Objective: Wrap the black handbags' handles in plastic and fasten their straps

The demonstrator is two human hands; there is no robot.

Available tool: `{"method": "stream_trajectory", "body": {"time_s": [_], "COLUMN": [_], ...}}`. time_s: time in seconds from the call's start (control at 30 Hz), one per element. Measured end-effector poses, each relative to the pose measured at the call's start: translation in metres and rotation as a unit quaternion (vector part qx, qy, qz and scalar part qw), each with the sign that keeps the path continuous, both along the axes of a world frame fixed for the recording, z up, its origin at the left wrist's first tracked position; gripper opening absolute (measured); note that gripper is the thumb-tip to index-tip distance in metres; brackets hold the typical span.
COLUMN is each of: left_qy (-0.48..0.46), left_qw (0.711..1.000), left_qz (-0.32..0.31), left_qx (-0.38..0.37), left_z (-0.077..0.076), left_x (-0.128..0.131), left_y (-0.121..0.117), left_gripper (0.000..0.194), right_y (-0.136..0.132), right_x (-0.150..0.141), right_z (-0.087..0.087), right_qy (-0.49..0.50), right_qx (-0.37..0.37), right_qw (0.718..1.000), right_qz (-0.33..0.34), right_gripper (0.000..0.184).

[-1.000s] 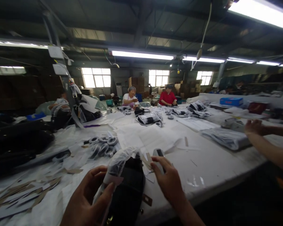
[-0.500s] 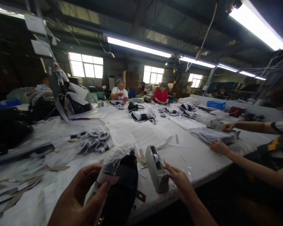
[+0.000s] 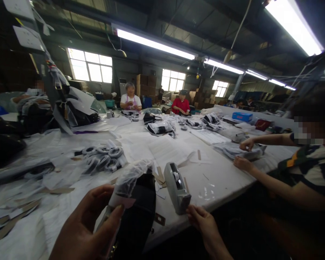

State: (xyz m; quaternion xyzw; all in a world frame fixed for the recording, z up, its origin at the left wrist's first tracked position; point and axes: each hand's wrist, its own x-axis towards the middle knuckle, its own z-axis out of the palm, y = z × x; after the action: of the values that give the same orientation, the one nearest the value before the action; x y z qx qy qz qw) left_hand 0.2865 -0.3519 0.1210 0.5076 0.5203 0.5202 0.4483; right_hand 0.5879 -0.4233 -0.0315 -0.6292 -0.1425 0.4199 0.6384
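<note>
My left hand is closed around the wrapped handle of a black bag. White translucent wrapping covers that handle, and a pale pinkish strip lies across it beside my thumb. To the bag's right stands a grey tape dispenser with a roll in it. My right hand is at the dispenser's near end, its thumb and forefinger pinched together. Whatever is between those fingertips is too small to make out. The lower part of the bag runs out of view.
Several wrapped ring-shaped pieces lie in a pile beyond my left hand. Cardboard strips and white sheets cover parts of the table. At right, a co-worker's hands handle a plastic-wrapped item. A post rises at left.
My right hand has moved down to the dispenser's near end, and its spread fingers have closed into a pinch. My left hand keeps its hold on the bag. The view has shifted slightly.
</note>
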Motion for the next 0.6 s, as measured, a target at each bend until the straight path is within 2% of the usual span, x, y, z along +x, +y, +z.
{"method": "stream_trajectory", "body": {"time_s": [0.07,0.13,0.23,0.33,0.4,0.5,0.6], "left_qy": [0.002,0.0,0.001,0.01,0.011,0.004,-0.001], "left_qw": [1.0,1.0,0.999,0.998,0.998,0.997,0.994], "left_qz": [-0.007,-0.015,-0.021,-0.028,-0.03,-0.035,-0.07], "left_qx": [0.003,0.015,0.037,0.051,0.058,0.072,0.084], "left_z": [0.001,0.003,0.005,0.005,0.004,0.003,0.002], "left_x": [0.0,0.002,0.005,0.009,0.01,0.011,0.009], "left_y": [0.0,0.001,0.0,-0.001,-0.002,-0.004,-0.005], "left_gripper": [0.045,0.043,0.039,0.037,0.037,0.036,0.033], "right_y": [0.001,0.003,0.005,0.01,0.018,0.035,0.05], "right_x": [-0.003,-0.013,-0.043,-0.083,-0.106,-0.129,-0.136], "right_z": [0.0,0.018,0.068,0.12,0.144,0.158,0.157], "right_qy": [-0.028,-0.076,-0.173,-0.188,-0.208,-0.259,-0.27], "right_qx": [-0.008,0.0,0.074,0.201,0.236,0.229,0.191], "right_qw": [1.0,0.997,0.974,0.929,0.895,0.875,0.878], "right_qz": [-0.001,0.026,0.129,0.249,0.317,0.338,0.346], "right_gripper": [0.047,0.046,0.037,0.038,0.04,0.036,0.03]}}
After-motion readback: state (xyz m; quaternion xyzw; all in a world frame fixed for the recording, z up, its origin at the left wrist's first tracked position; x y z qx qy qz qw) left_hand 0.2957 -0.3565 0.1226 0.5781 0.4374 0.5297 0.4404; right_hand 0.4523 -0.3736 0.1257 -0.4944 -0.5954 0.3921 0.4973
